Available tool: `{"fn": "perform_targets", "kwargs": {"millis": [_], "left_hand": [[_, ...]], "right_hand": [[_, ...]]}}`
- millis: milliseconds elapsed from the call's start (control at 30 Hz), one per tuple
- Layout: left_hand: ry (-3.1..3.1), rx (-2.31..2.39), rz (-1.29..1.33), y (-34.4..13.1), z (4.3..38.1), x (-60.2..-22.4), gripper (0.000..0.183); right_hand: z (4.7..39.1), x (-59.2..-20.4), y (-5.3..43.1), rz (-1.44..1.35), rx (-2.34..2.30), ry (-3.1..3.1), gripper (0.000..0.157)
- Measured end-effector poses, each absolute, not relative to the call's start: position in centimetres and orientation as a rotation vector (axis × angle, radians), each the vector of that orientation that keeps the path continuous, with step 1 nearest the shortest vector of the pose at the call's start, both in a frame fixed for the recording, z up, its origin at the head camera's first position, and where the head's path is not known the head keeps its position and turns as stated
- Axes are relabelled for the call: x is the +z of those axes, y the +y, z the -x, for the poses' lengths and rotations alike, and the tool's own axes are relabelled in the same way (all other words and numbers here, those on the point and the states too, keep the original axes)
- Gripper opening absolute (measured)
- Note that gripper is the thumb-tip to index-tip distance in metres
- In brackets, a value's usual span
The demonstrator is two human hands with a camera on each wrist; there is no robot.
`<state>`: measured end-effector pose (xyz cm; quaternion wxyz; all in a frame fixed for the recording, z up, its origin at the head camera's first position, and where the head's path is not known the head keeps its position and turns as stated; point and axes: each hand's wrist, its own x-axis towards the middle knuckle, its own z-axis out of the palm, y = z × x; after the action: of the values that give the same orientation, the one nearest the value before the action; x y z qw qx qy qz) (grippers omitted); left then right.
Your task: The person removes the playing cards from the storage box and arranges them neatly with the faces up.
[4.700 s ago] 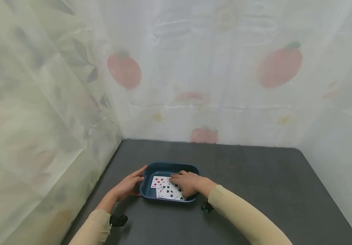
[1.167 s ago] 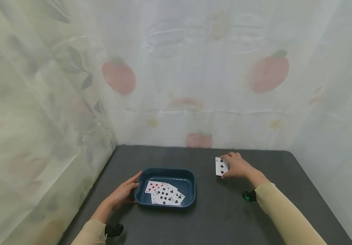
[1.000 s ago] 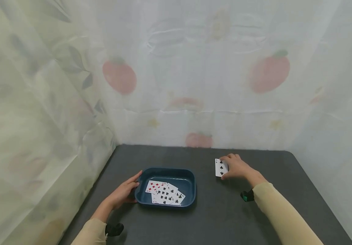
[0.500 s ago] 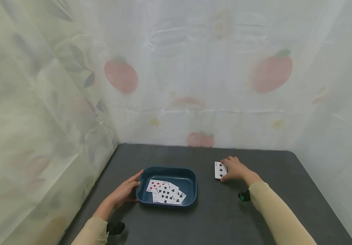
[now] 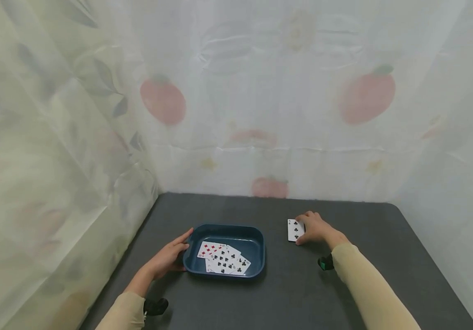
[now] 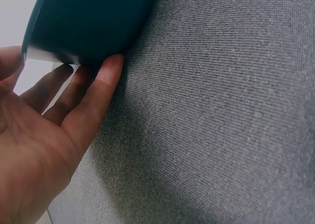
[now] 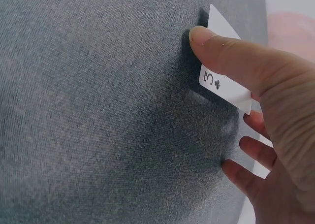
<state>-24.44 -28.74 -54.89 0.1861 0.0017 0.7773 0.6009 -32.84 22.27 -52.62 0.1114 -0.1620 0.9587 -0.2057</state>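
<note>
In the head view, a dark blue tray stands on the grey table with several overlapping playing cards lying face up in it, diamonds and black suits showing. My left hand rests against the tray's left end; in the left wrist view its nearly straight fingers touch the tray's outer wall. To the right of the tray, my right hand pinches a three of clubs playing card by its edges. The right wrist view shows the thumb across this card, just above or on the table; contact is unclear.
The grey cloth-like table surface spreads around the tray and the right hand. Pale curtains with printed fruit hang along the back and both sides. A black wrist camera sits on each wrist.
Since the oldest frame, my right hand has left the tray and moved right with the three of clubs. Over the last second it lowers slightly. The left hand stays at the tray.
</note>
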Motion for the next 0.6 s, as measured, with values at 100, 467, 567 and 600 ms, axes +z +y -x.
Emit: {"fn": "perform_targets", "kwargs": {"millis": [100,467,567,600], "left_hand": [[2.193,1.694,-0.007,-28.72,24.29,-54.85,0.057],[2.195,1.699,0.0,-28.53,24.14,-54.68,0.056],[2.195,1.7,0.001,-28.54,24.03,-54.63,0.057],[2.196,1.701,0.002,-28.54,23.99,-54.62,0.057]], "right_hand": [[32.74,-52.52,22.17,0.481,-0.609,2.81,0.079],[33.0,-52.83,22.1,0.48,-0.575,2.821,0.079],[33.01,-53.0,22.07,0.48,-0.554,2.828,0.079],[33.01,-53.06,22.07,0.48,-0.549,2.831,0.079]]}}
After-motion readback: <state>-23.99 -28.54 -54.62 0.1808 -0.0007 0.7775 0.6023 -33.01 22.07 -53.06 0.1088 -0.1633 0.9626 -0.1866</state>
